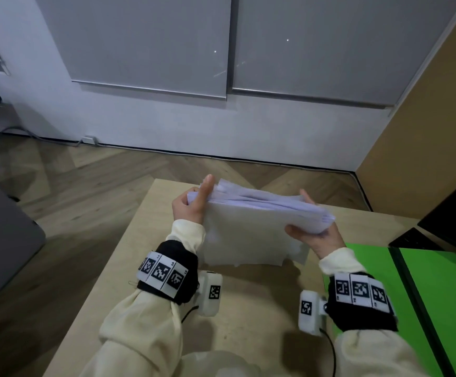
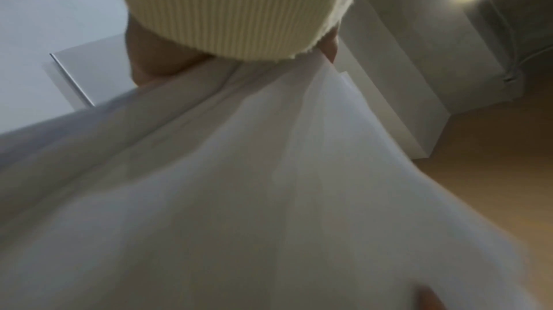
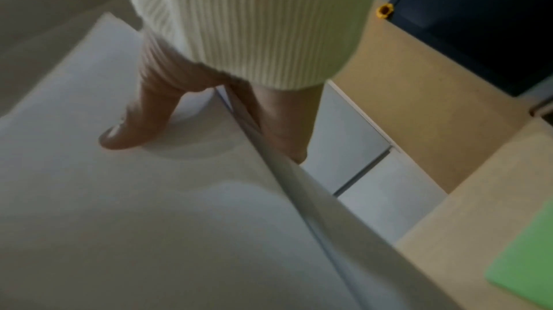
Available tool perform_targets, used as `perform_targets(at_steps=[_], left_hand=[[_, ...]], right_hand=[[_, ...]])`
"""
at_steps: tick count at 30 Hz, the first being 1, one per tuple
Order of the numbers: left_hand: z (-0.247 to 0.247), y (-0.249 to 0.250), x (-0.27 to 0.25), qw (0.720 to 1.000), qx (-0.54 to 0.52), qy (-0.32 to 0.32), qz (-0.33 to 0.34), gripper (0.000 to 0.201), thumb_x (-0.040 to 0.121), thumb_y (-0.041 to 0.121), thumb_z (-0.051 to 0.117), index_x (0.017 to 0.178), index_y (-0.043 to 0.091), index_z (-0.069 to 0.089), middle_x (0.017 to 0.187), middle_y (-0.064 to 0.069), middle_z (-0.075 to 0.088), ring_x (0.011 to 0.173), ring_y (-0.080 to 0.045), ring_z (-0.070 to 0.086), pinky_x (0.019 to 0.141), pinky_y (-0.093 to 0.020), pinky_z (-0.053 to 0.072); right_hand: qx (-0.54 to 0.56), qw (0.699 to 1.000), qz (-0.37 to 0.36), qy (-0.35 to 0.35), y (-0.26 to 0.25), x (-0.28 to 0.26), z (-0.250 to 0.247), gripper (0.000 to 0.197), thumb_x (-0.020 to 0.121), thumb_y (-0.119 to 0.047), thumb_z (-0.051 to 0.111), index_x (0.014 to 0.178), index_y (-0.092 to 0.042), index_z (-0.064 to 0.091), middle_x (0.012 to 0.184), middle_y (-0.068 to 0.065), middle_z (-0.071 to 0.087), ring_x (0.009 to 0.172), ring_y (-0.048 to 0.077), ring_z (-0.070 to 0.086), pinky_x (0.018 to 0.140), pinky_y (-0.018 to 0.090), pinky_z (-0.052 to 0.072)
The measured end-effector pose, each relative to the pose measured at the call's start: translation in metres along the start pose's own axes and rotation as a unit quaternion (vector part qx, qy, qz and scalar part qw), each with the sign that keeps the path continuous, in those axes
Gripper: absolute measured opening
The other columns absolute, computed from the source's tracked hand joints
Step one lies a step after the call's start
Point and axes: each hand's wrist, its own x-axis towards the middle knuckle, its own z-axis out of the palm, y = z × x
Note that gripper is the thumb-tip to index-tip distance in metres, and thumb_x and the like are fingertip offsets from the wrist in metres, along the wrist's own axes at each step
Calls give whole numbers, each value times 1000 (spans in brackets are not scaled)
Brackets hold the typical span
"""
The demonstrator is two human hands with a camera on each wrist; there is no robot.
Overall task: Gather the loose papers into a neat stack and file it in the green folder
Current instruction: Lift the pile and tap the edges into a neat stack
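Observation:
A thick stack of white papers stands on its lower edge on the wooden table, tilted toward me. My left hand holds its left side, thumb up along the front. My right hand grips the right side, thumb on the front sheet and fingers behind. The sheets' upper edges are uneven. In the right wrist view my thumb presses the front sheet of the stack. In the left wrist view the stack fills the frame, blurred. The green folder lies open on the table to the right.
A black monitor and its base stand at the table's far right, behind the folder. A wood-panel wall rises on the right. Wooden floor lies beyond the table's left and far edges. A grey object sits at the left.

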Motion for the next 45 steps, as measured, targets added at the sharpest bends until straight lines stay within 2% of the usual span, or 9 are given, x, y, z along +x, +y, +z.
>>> perform_targets(at_steps=[4, 12, 15, 18, 23, 30, 35, 41, 45], left_hand=[[-5, 5, 0, 999, 11, -27, 42, 60, 82, 26, 67, 30, 24, 37, 26, 13, 32, 30, 1, 33, 42, -7, 32], [-11, 17, -14, 971, -5, -112, 209, 118, 44, 94, 42, 99, -10, 56, 72, 1, 53, 60, 17, 56, 61, 1, 41], [-18, -4, -13, 984, -7, -96, 153, 101, 50, 90, 47, 102, 4, 57, 96, -13, 60, 89, -21, 62, 87, -37, 53], [-23, -16, -19, 991, 1, -116, 71, 89, 55, 89, 46, 98, 13, 64, 109, -26, 64, 107, -39, 60, 98, -62, 41], [-16, 6, -22, 985, 105, -69, 118, 98, 59, 92, 26, 108, 15, 63, 114, -6, 62, 108, -23, 57, 100, -41, 42], [-14, 67, -26, 709, 592, -110, 368, 74, 60, 61, 67, 125, 31, 49, 131, 5, 57, 134, -20, 39, 113, -43, 18], [-21, 74, -18, 765, 575, -201, 209, 25, 73, 31, 69, 98, 27, 69, 91, -7, 74, 92, -30, 66, 80, -36, 53], [-53, 50, 10, 896, 388, -170, 132, 15, 73, 5, 71, 87, 5, 74, 62, 0, 66, 49, 3, 55, 56, -16, 47], [-82, 35, 36, 946, 293, -108, 92, 14, 76, -6, 68, 90, -5, 68, 59, 6, 56, 44, 8, 45, 45, -12, 40]], right_hand=[[-90, 993, 11, 70, -2, -1, 5, 21, 73, 5, 72, 83, -11, 63, 74, -5, 69, 62, -7, 62, 54, 6, 44], [42, 968, -26, 246, -24, 0, 25, 27, 74, -1, 73, 100, 2, 65, 88, 3, 62, 43, -18, 54, 51, 1, 45], [25, 973, 25, 229, -19, -6, 32, 32, 75, -3, 73, 102, 12, 65, 92, 9, 62, 38, -18, 49, 45, -1, 42], [1, 982, 78, 171, -3, -16, 44, 38, 76, 1, 71, 112, 9, 60, 101, 8, 59, 58, -11, 58, 45, -5, 38], [-70, 975, 81, 194, 1, -12, 50, 32, 74, -8, 75, 101, 5, 66, 92, 11, 63, 90, 20, 60, 62, 17, 45], [-291, 951, -38, 94, -44, -6, 45, 34, 68, -43, 71, 71, -10, 70, 56, 6, 50, 62, 19, 43, 61, 42, 48], [-362, 926, -103, 33, -71, -19, 45, 26, 72, -42, 70, 65, -18, 67, 51, 5, 54, 57, 26, 47, 60, 40, 49], [-465, 870, 136, -94, -28, -12, -8, 39, 60, -60, 71, 65, -22, 64, 73, 6, 69, 71, 24, 66, 67, 32, 51], [-273, 950, 153, -22, 24, -20, -32, 30, 63, -31, 83, 76, -13, 63, 75, 5, 66, 68, 16, 61, 68, 29, 47]])
